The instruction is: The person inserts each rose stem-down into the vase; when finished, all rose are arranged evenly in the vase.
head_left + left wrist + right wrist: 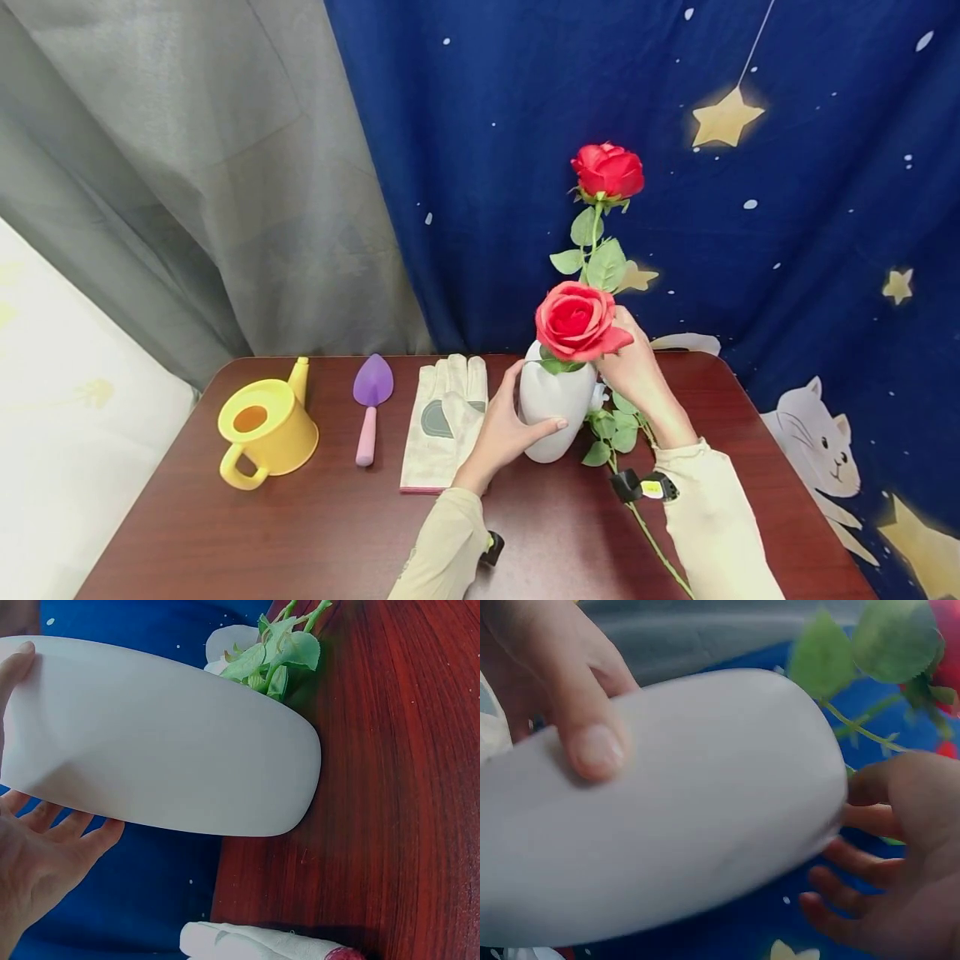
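Note:
A white vase [551, 412] stands upright on the table. My left hand [510, 429] holds its side, thumb across the front and fingers along the other side. One red rose [579, 323] leans forward over the vase's mouth. Behind it a taller red rose [609, 171] rises, its lower stem hidden. My right hand [637, 367] is at the vase's rim, thumb and index finger pinching at the rose stem; in the right wrist view its other fingers [840, 892] curl beside the rim. The pinch itself is partly hidden behind the vase.
Right of the vase a long-stemmed white flower [597, 397] with green leaves [617, 429] lies on the table [337, 533], under my right forearm. To the left are white work gloves [431, 454], a purple-and-pink trowel [371, 400] and a yellow watering can [288, 437]. Curtains hang behind.

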Demonstrator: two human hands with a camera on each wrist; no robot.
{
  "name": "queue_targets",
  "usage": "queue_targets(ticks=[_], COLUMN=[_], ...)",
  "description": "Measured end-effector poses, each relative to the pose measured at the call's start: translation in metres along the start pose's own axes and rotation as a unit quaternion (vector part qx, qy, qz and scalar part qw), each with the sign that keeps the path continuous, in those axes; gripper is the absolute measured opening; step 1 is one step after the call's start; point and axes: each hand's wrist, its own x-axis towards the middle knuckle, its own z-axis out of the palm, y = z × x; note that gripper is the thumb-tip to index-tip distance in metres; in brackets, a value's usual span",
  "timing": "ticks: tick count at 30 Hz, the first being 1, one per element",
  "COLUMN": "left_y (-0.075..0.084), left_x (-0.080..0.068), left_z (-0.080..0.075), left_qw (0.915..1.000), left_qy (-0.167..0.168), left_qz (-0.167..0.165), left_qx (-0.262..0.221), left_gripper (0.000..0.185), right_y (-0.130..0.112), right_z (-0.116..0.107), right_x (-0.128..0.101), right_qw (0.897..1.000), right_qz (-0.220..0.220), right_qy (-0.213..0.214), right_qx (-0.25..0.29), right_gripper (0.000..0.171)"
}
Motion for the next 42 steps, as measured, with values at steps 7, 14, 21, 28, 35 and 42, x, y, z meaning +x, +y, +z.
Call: queue_targets(ticks=[7,14,21,28,35,42], left_y=[0.001,0.002,-0.002,-0.002,-0.002,-0.001], left_x=[0.000,-0.001,0.000,0.000,0.000,-0.001], left_z=[0.001,0.001,0.003,0.002,0.001,0.000], left_qw=[1.0000,1.0000,1.0000,0.9999,0.9999,0.9998], left_qy=[0.000,0.001,-0.001,-0.002,-0.006,-0.007], left_qz=[-0.004,-0.005,-0.005,-0.013,-0.012,-0.020], left_qx=[-0.002,-0.004,-0.003,-0.004,-0.006,-0.006], left_gripper=[0.094,0.094,0.092,0.092,0.091,0.092], right_y=[0.027,0.053,0.096,0.141,0.159,0.159], right_z=[-0.022,-0.035,-0.038,-0.040,-0.035,-0.015], right_x=[-0.014,-0.037,-0.082,-0.133,-0.156,-0.157], right_qw=[0.998,0.992,0.989,0.971,0.949,0.943], right_qz=[0.055,0.097,0.135,0.213,0.284,0.306], right_qy=[0.004,0.027,-0.019,-0.098,-0.135,-0.131], right_qx=[0.039,0.073,0.050,-0.037,-0.016,-0.007], right_gripper=[0.030,0.029,0.025,0.028,0.033,0.032])
